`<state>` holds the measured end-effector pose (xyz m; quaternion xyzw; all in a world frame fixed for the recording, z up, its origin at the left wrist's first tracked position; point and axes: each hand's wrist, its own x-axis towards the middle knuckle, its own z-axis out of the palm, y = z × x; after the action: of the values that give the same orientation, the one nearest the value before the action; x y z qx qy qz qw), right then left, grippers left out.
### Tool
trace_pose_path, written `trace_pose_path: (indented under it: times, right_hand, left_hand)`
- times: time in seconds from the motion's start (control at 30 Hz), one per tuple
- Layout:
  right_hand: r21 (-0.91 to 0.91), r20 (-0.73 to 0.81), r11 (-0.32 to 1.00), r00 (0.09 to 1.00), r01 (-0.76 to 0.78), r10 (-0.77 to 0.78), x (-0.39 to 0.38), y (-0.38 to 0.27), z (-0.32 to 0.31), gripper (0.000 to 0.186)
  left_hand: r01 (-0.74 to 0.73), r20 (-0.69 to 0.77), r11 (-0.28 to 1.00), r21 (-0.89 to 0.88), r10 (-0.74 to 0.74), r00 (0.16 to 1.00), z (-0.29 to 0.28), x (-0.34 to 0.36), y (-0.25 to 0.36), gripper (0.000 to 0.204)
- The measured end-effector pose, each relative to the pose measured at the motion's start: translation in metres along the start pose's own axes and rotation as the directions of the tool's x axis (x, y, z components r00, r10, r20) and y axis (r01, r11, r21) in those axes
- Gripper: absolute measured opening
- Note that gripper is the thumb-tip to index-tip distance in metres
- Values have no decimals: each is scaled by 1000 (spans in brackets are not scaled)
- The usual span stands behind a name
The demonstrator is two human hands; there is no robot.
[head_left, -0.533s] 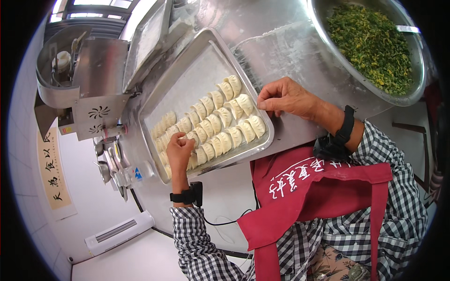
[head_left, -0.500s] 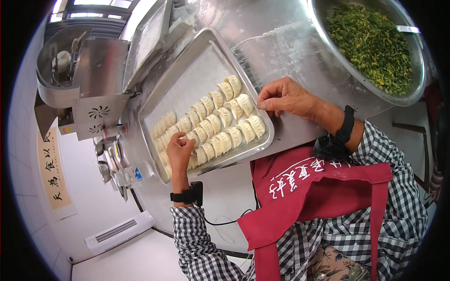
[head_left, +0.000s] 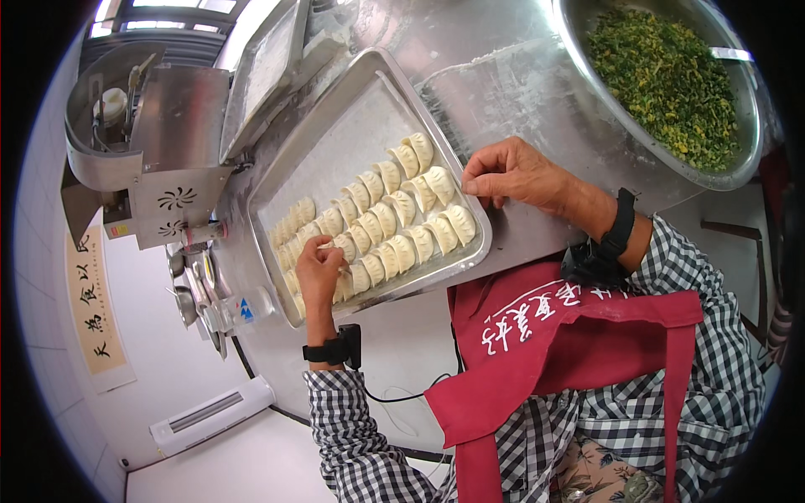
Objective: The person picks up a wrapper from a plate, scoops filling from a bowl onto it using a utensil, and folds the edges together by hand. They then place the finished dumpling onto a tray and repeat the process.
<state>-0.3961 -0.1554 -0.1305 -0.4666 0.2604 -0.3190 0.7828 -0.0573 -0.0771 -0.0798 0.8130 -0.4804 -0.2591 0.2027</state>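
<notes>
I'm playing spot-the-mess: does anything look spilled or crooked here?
Yes: white, powdery-looking smears streak the metal table between the tray and big bowl, standing out against shiny metal. The dumplings sit in fairly neat rows.

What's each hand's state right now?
Left hand: fingers curled over the pleated dumplings; whether it grips one can't be told.
Right hand: fingers curled beside the metal tray; whether they grip it can't be told.
</notes>
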Motion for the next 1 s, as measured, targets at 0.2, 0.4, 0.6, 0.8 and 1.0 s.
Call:
trace_pose_path:
  times: [0.2, 0.4, 0.6, 0.8, 1.0]
  right_hand:
    - [22, -17, 1000, 1000, 15, -15, 1, -1, 4, 9]
    - [8, 8, 1000, 1000, -5, 5, 0, -1, 1, 12]
    - [8, 9, 1000, 1000, -6, 6, 0, 0, 1, 12]
    - [3, 1, 1000, 1000, -9, 9, -1, -2, 0, 12]
    - [8, 15, 1000, 1000, 3, -3, 1, 0, 2, 11]
  left_hand:
    - [39, -19, 999, -3, -39, 999, -7, -8, 1, 28]
    - [-63, -41, 987, 151, 70, 997, -1, -8, -9, 29]
    - [-76, -63, 967, 244, 94, 994, 1, -5, -10, 27]
    - [-86, -57, 968, 235, 102, 993, 2, -5, -6, 24]
    - [-129, -127, 961, 246, 164, 978, 0, -10, -12, 19]
